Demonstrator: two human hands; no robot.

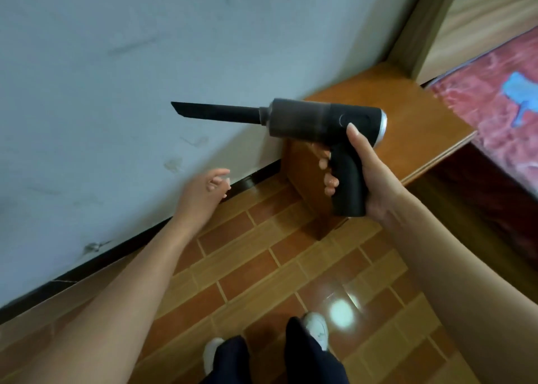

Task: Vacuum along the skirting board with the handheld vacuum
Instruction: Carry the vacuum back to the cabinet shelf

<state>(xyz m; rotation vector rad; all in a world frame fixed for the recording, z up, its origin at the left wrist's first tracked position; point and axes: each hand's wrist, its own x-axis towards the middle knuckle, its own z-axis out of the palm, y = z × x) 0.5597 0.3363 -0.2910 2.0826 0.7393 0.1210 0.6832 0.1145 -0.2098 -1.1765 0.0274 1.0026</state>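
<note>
Pale wall (116,63) fills left and far. Brick-pattern floor (276,267) near. Wooden table (393,107) far right against wall. Dark skirting board (87,270) along wall foot. Vacuum (320,121) held in air, nozzle pointing left. Right hand (369,177) wrapped around handle. Left hand (201,194) empty, fingers loosely spread, near skirting board.

The wooden cabinet (305,179) hides the skirting board (87,270) behind it.

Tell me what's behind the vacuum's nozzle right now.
Behind the nozzle of the handheld vacuum, held in the right hand, is bare grey wall. The black skirting board runs lower down, partly covered by the left hand.
</note>
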